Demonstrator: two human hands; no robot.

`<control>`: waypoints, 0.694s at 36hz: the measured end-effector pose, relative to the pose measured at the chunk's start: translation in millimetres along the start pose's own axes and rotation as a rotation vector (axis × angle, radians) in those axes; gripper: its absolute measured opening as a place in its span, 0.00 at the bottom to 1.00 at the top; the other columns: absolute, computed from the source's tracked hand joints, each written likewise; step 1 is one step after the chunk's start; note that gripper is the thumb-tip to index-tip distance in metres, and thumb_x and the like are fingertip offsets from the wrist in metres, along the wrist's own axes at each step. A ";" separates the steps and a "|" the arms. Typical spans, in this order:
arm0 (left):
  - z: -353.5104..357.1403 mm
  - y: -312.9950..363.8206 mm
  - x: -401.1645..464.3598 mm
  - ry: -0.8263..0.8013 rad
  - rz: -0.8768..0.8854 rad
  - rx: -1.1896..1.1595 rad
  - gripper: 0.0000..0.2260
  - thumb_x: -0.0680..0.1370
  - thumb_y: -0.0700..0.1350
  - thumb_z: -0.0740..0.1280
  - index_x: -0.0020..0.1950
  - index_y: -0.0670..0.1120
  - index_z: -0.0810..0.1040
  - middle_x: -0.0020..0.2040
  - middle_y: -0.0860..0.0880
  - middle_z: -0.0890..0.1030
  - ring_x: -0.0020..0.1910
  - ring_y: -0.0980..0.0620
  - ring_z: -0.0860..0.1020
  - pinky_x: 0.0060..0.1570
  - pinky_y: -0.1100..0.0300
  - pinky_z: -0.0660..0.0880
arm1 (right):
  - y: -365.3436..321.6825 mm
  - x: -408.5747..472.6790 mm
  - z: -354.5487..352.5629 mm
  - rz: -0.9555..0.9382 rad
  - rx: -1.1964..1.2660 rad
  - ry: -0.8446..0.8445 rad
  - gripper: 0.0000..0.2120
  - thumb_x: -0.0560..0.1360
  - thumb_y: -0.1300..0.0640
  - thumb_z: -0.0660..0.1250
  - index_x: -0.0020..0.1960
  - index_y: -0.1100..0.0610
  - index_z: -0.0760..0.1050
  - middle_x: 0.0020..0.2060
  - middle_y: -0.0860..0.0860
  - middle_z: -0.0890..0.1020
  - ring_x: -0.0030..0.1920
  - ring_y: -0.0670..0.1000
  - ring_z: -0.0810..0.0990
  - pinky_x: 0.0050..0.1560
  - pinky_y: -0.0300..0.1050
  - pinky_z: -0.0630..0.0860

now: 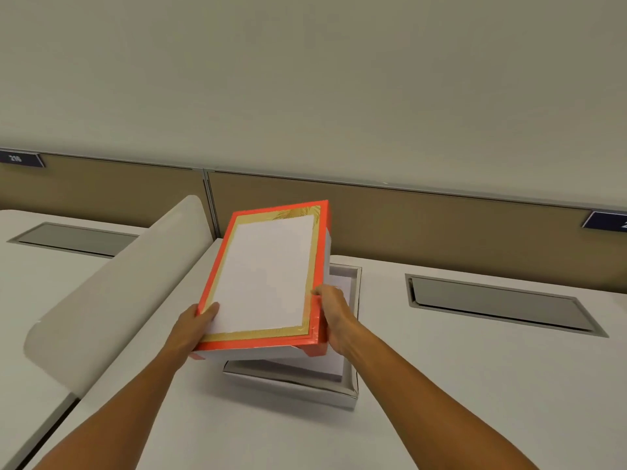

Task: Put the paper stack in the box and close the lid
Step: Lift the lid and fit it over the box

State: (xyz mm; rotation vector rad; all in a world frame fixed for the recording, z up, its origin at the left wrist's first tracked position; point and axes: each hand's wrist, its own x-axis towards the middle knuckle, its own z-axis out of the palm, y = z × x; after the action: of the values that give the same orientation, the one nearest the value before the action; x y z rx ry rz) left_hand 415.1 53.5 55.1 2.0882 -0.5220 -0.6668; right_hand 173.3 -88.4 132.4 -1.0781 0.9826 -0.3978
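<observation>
I hold the box lid (268, 273) in both hands; it is orange-edged, with a gold frame around a white panel. It hangs tilted, far end raised, over the open white box (351, 391) on the desk. My left hand (193, 330) grips the lid's near left corner, thumb on top. At the near right edge, my right hand (336, 317) holds the lid. White paper (334, 366) lies inside the box, mostly hidden under the lid.
A curved white divider (115, 290) rises from the desk just left of the box. Grey cable hatches sit in the desk at right (502, 305) and far left (74, 239). A brown partition (441, 225) runs along the back.
</observation>
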 end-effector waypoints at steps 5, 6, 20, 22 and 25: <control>11.2 17.8 -2.5 -0.049 0.092 0.095 0.25 0.80 0.59 0.60 0.71 0.45 0.67 0.60 0.46 0.76 0.56 0.43 0.77 0.58 0.43 0.76 | 17.8 3.8 -5.5 -0.063 -0.174 0.213 0.33 0.79 0.40 0.62 0.78 0.45 0.51 0.70 0.54 0.70 0.65 0.60 0.76 0.63 0.61 0.77; 13.6 19.9 -3.0 -0.054 0.100 0.106 0.25 0.80 0.59 0.60 0.71 0.45 0.67 0.60 0.46 0.76 0.56 0.43 0.77 0.59 0.43 0.75 | 20.5 4.0 -7.0 -0.068 -0.204 0.248 0.34 0.79 0.40 0.62 0.79 0.44 0.50 0.71 0.54 0.68 0.65 0.59 0.76 0.62 0.60 0.78; 42.3 29.7 -3.8 -0.062 0.142 0.183 0.23 0.80 0.59 0.61 0.68 0.45 0.69 0.57 0.47 0.77 0.53 0.45 0.77 0.58 0.45 0.76 | 41.9 5.0 -36.5 0.072 -0.348 0.346 0.37 0.78 0.40 0.62 0.80 0.44 0.46 0.69 0.57 0.67 0.65 0.60 0.73 0.64 0.60 0.76; 45.5 27.1 -3.9 -0.065 0.133 0.194 0.23 0.80 0.59 0.61 0.68 0.44 0.69 0.57 0.47 0.77 0.52 0.45 0.77 0.58 0.45 0.76 | 45.5 4.9 -39.2 0.086 -0.361 0.342 0.37 0.78 0.39 0.62 0.80 0.44 0.46 0.68 0.57 0.67 0.65 0.59 0.74 0.64 0.60 0.77; 51.2 21.7 -4.6 -0.073 0.129 0.209 0.23 0.80 0.58 0.61 0.67 0.43 0.70 0.58 0.45 0.78 0.52 0.45 0.77 0.58 0.46 0.76 | 49.8 6.2 -42.7 0.098 -0.374 0.345 0.37 0.79 0.39 0.61 0.80 0.44 0.46 0.68 0.57 0.66 0.64 0.59 0.74 0.63 0.59 0.77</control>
State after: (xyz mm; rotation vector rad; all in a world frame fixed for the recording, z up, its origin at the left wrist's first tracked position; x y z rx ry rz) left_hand 376.9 13.3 49.4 2.2069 -0.7903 -0.6379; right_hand 132.8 -93.6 80.7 -1.3163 1.4514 -0.3323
